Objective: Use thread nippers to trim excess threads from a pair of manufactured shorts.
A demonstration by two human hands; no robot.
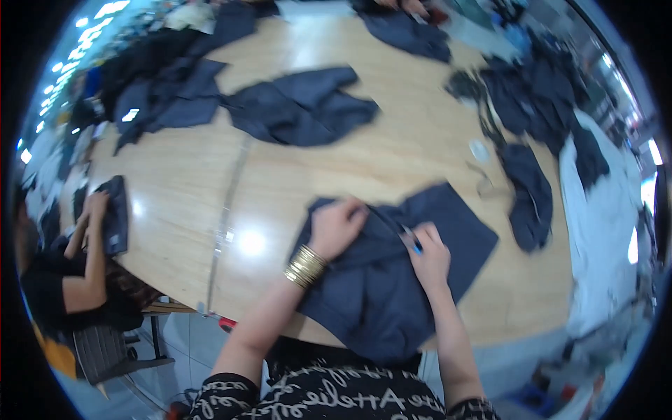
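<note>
A dark navy garment (371, 294) lies spread in front of me on the wooden table, its lower part reaching the near edge. My left hand (337, 227), with several gold bangles at the wrist, is closed on a fold near the garment's upper edge. Close by on the right, my right hand (429, 255) is closed around a small tool (418, 248) with a blue part and a thin shiny tip. The tip is at the same fold of cloth. Blur and the fingers hide the tool's exact kind.
Another dark garment (301, 105) lies farther back on the table (280, 175). More dark cloth (528, 189) and pale fabric (598, 224) lie to the right. At the left edge a co-worker (84, 273) handles dark cloth; a chair (115, 350) stands below.
</note>
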